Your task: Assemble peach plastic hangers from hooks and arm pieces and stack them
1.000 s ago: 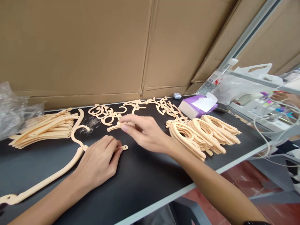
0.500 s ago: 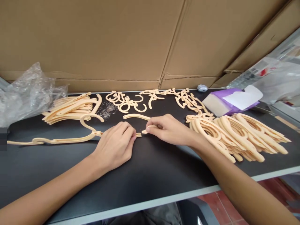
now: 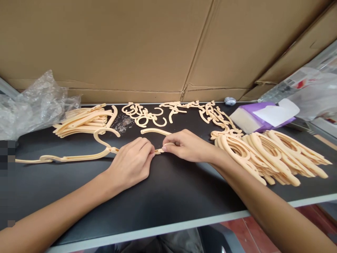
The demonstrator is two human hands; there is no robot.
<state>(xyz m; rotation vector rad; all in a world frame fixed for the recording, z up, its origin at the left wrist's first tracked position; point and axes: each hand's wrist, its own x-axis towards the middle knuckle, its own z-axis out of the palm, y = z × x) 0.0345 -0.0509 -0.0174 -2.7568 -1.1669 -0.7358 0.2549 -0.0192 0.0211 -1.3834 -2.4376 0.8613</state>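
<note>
A cream plastic clothes hanger (image 3: 84, 157) lies across the left of the black table, its hook (image 3: 101, 135) pointing away from me. My left hand (image 3: 131, 160) is closed on the hanger's right arm, whose tip sticks out past the fingers. Pinched between thumb and fingers of my right hand (image 3: 188, 146) is a small cream hanger piece (image 3: 160, 151), mostly hidden by the fingers. Its end meets the tip of the hanger arm; whether the two are joined I cannot tell. Just behind the right hand rests a loose curved hanger piece (image 3: 152, 130).
Stacked hanger arms (image 3: 84, 121) lie at back left beside crumpled clear plastic (image 3: 39, 102). Loose hooks (image 3: 144, 117) and small curved pieces (image 3: 210, 112) line the back. Piled hangers (image 3: 268, 154) sit right, before a purple tissue pack (image 3: 263, 114). Cardboard (image 3: 105, 45) walls the back.
The small piece in my right hand has closed the gap and now meets the hanger arm's tip. The whole view has shifted slightly.
</note>
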